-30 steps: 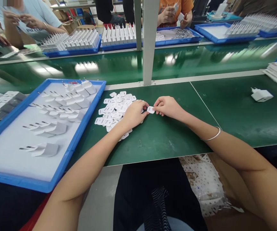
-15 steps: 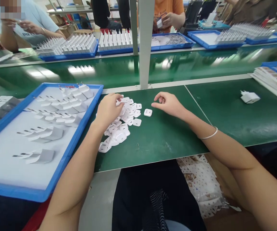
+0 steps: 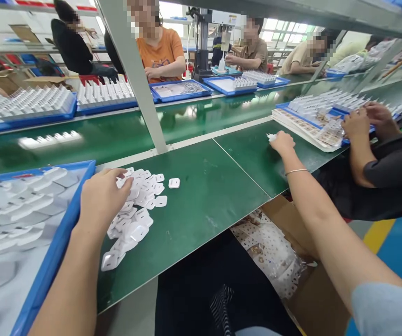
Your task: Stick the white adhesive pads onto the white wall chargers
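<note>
Moved: since the earlier head view, the right hand (image 3: 282, 142) had left the middle of the green bench mat (image 3: 208, 196) and stretched far to the right, onto the white plug-in charger (image 3: 271, 137) lying there.
Right hand: curled over the charger, fingers closed round it; only the charger's tip showed past the knuckles. A thin silver bangle (image 3: 297, 171) sat on the wrist.
Left hand: the left hand (image 3: 100, 201) lay on the heap of small white plastic caps (image 3: 136, 210), fingers bent loosely over them; whether it gripped one could not be told.
Single cap: one white cap (image 3: 174, 183) lay alone, just right of the heap.
Tray: the blue-rimmed tray of white chargers (image 3: 59, 242) sat just left of the heap.
Neighbour: another person's hands (image 3: 356, 122) worked at a tray to the right.
</note>
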A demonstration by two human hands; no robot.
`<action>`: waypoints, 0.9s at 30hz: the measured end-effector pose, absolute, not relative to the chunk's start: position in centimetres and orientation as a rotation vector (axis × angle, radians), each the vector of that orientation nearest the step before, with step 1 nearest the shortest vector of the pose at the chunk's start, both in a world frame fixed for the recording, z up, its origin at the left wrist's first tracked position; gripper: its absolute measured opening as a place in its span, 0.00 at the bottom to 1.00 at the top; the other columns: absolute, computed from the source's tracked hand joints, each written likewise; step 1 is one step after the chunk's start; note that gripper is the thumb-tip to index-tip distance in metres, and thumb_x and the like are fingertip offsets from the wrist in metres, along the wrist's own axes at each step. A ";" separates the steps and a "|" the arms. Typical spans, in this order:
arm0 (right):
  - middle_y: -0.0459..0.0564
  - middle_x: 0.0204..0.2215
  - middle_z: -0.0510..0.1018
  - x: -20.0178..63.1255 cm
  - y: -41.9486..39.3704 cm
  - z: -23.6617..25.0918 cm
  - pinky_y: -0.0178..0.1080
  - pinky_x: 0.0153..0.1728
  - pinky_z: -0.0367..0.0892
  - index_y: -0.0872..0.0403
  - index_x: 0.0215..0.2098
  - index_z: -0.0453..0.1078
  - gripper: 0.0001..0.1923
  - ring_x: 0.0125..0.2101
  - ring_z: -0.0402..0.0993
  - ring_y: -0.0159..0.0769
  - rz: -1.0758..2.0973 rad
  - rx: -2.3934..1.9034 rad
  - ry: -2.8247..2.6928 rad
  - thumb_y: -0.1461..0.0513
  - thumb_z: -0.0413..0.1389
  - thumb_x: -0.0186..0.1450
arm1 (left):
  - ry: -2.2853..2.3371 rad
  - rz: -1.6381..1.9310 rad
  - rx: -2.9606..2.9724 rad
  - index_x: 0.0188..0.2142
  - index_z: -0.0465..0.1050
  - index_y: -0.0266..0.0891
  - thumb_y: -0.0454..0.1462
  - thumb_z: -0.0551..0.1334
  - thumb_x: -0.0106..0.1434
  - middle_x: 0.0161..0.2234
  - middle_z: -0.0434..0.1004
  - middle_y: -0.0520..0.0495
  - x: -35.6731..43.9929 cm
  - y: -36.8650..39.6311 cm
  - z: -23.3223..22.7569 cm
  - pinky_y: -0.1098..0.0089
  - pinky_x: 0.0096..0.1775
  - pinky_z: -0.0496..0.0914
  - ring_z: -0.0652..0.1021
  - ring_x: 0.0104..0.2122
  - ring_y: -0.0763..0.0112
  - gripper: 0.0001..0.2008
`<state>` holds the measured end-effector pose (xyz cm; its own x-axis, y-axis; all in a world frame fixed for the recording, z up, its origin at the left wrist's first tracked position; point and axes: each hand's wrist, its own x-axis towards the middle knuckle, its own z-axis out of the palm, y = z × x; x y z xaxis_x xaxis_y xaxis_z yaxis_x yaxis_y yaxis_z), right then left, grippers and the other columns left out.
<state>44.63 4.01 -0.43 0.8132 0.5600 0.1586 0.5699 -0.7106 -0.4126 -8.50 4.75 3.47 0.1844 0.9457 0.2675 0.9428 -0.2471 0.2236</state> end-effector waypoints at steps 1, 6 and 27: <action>0.81 0.54 0.70 44.7 3.6 -0.7 0.58 0.52 0.63 0.67 0.55 0.69 0.25 0.56 0.68 0.65 -0.014 -2.538 -0.867 0.66 0.61 0.60 | 1.902 0.585 2.427 0.43 0.75 0.44 0.45 0.56 0.66 0.45 0.79 0.44 -8.5 4.7 3.3 0.54 0.45 0.69 0.77 0.44 0.50 0.13; 0.66 0.46 0.79 37.6 4.5 -0.3 0.48 0.50 0.66 0.58 0.48 0.74 0.19 0.48 0.75 0.53 0.127 -2.280 -1.201 0.61 0.63 0.59 | 1.660 0.806 2.654 0.52 0.72 0.41 0.45 0.58 0.67 0.51 0.78 0.40 -8.0 4.2 2.3 0.55 0.55 0.65 0.75 0.53 0.52 0.17; 0.45 0.26 0.76 12.6 10.1 -1.5 0.36 0.35 0.61 0.57 0.26 0.75 0.04 0.31 0.71 0.34 1.015 -1.401 -2.128 0.67 0.65 0.52 | 1.121 1.212 2.093 0.57 0.70 0.43 0.35 0.65 0.61 0.56 0.75 0.42 -7.5 5.6 -1.2 0.57 0.54 0.72 0.75 0.54 0.58 0.24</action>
<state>12.62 10.13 -1.46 -0.4197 0.9055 -0.0620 0.6179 0.2351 -0.7503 -7.51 5.59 -1.23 0.2756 0.8321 0.4813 0.4150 -0.5546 0.7212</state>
